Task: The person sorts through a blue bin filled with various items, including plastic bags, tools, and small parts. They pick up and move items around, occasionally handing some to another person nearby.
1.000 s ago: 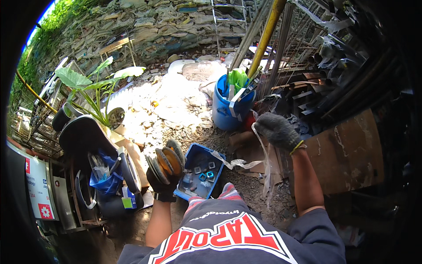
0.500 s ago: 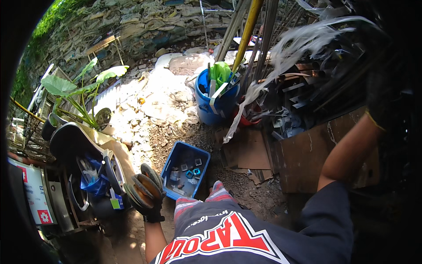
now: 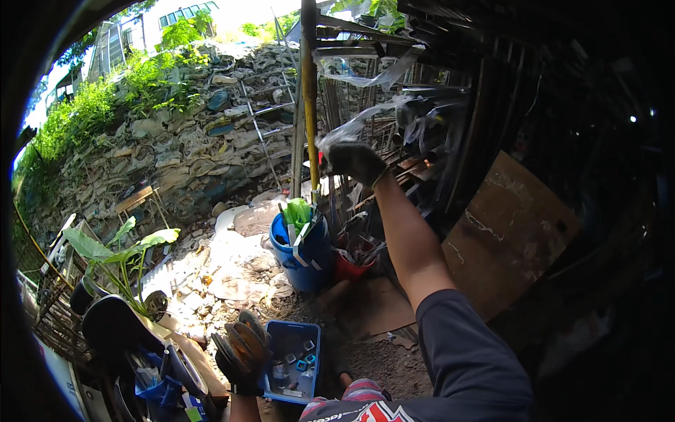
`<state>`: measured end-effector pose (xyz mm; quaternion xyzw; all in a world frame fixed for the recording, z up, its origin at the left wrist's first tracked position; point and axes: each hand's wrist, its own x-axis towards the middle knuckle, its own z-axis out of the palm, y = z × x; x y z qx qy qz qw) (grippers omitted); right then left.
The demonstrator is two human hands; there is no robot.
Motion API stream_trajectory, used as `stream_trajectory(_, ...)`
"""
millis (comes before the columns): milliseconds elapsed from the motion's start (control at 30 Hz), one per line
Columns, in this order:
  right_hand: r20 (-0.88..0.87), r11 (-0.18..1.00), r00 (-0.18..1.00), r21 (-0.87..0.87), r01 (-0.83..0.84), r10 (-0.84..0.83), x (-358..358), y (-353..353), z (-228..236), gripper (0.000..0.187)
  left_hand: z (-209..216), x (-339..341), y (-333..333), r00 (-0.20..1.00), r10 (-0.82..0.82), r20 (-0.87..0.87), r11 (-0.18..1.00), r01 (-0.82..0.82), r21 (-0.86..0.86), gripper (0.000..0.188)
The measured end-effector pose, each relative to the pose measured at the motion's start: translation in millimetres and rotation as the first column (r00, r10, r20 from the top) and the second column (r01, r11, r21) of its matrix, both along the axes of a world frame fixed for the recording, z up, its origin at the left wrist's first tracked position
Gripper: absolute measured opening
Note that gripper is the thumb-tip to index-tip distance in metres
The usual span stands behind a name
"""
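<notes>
Pose | right hand (image 3: 355, 162) raised forward | left hand (image 3: 240, 376) low, holding discs (image 3: 246, 342)

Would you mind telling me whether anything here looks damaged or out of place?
Two things stand out. The brown board at right has pale, ragged streaks across its face, which look like wear or peeling. Crumpled clear plastic film also trails loosely above the gloved right hand, looking untidy.

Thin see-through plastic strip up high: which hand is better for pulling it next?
Probably the right: the gloved right hand is up by the thin see-through plastic strip. The gloved left hand is low and holds round grey-and-orange discs.
</notes>
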<state>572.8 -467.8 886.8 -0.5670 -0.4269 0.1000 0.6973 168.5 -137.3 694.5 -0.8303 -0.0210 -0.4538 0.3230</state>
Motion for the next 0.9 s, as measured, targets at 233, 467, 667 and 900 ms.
stream_trajectory(233, 0.307, 0.124, 0.889, -0.922, 0.366, -0.339, -268.1, -44.3, -321.3, 0.038, -39.0, -70.7, -8.6, 0.994, -0.084, -0.076, 0.987, 0.093, 0.131, 0.052)
stream_trajectory(467, 0.225, -0.230, 0.117, -0.973, -0.035, -0.967, -734.4, -303.1, -505.8, 0.047, -17.9, -147.6, -84.9, 0.853, -0.371, -0.368, 0.788, 0.080, -0.611, 0.057)
stream_trajectory(667, 0.467, -0.480, -0.245, -0.877, -0.007, -0.850, -990.4, -386.8, -485.5, 0.047, 14.5, -139.3, -202.8, 0.608, -0.791, 0.066, 0.612, 0.785, 0.099, 0.046)
stream_trajectory(900, 0.399, -0.629, -0.600, -0.742, 0.232, -0.693, -1059.2, -485.9, -316.2, 0.025, -19.0, -145.8, -373.8, 0.307, -0.950, 0.058, 0.198, 0.735, -0.649, 0.055)
